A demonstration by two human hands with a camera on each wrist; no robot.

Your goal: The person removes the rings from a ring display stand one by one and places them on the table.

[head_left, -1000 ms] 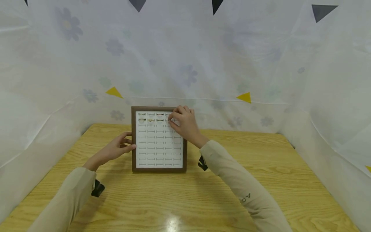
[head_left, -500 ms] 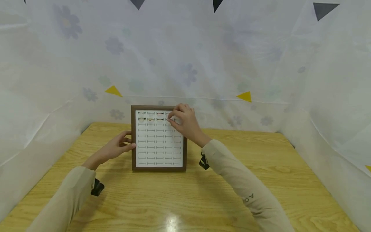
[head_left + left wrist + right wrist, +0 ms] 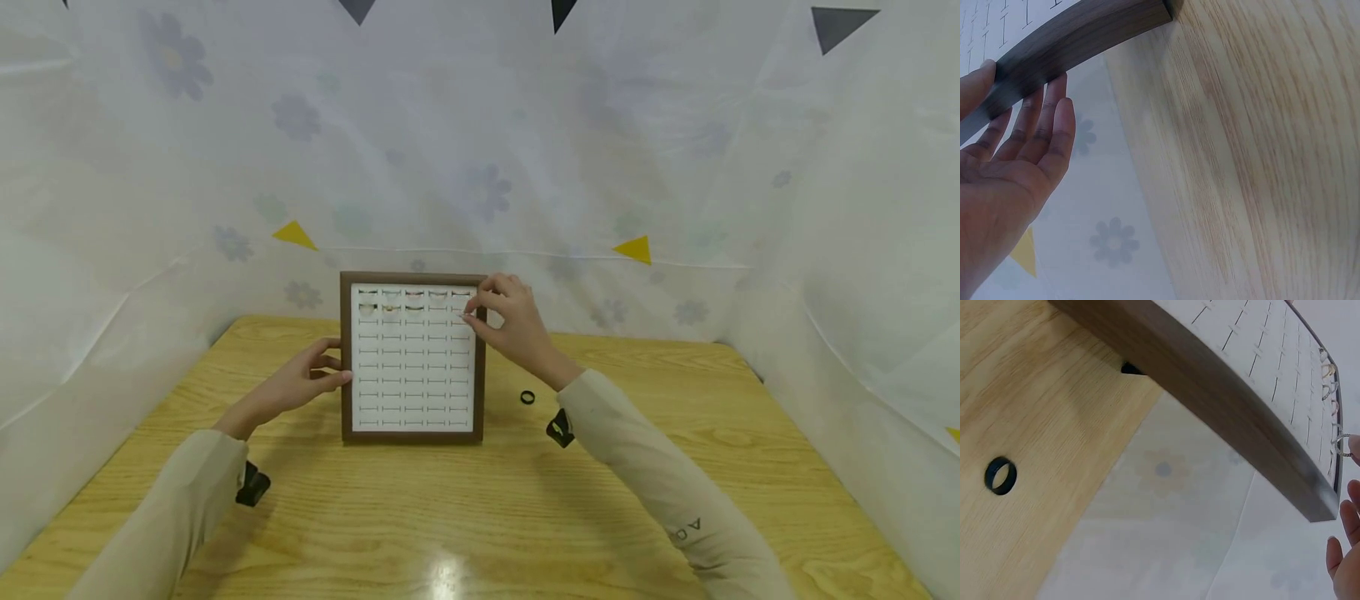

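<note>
Ring display tray stands propped near-upright at the back of the wooden surface. Left hand steadies its left frame edge, fingers straight against the wood. Right hand pinches a small silver ring at the second row's right end. Step in hand: seating that ring. Next, judged: press it fully into its slot; a black ring lies loose to the tray's right.

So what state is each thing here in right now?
Ring display tray: flat on the table, most slots bare, rings in the top rows.
Left hand: open, fingers against the tray's left edge.
Right hand: pinching a small ring at the tray's top right corner.
Black ring: loose on the wooden table, right of the tray.
</note>
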